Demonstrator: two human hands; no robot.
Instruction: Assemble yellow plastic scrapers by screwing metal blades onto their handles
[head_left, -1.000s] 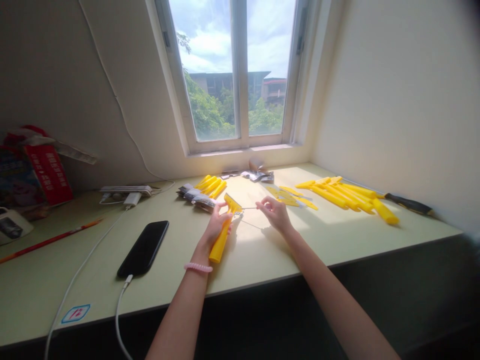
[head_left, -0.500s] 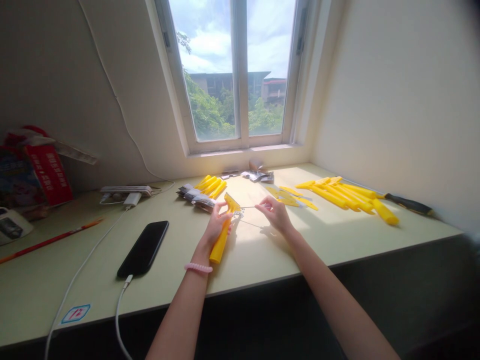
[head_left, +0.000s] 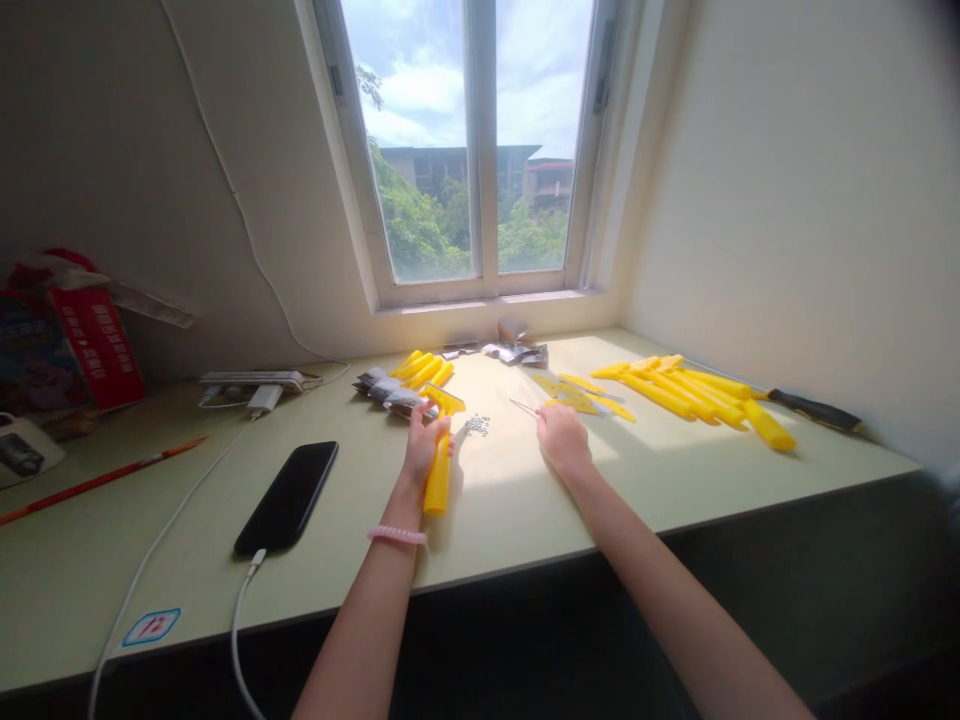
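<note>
My left hand (head_left: 425,448) is closed round a yellow scraper handle (head_left: 438,482), whose wide head points away from me and whose grip end points towards me. Just right of it, a small pile of tiny metal screws (head_left: 478,426) lies on the table. My right hand (head_left: 564,438) pinches thin metal tweezers (head_left: 523,406), their tips pointing left, apart from the screws. Flat yellow triangular pieces (head_left: 581,398) lie right behind that hand. My fingers partly hide both held things.
More yellow handles (head_left: 667,388) and a black-handled tool (head_left: 817,410) lie at the right. Yellow handles (head_left: 422,370) and dark-wrapped pieces (head_left: 397,392) sit behind my left hand. A phone (head_left: 289,498) on a cable and a power strip (head_left: 251,380) are at the left.
My right hand has drawn back to the right with the tweezers, away from the scraper handle. My left hand has turned the handle more upright in view and shifted slightly left.
</note>
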